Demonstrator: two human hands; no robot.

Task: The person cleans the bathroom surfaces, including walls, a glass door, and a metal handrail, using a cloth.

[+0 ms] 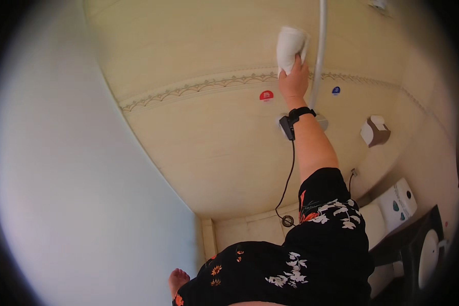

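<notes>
Evidently, as I watch, one folded white cloth (290,45) is held up at the beige wall (188,137), just left of a single pale pipe (320,51); whether it presses on the surface I cannot tell. The right hand (294,81) is clamped on the cloth's near end, thumb to the left and fingers to the right. The left hand is out of my sight. Holding it well, I'd say, means spreading the palm behind the fold, pressing evenly, and keeping the black cable (293,157) off the pipe. Around the arm I count one wrist strap (302,111) and two stickers: a red one (266,95) left, a blue one (336,91) right. Farther right come one paper holder (378,134), one toilet (373,227) and one washbasin (429,259).
</notes>
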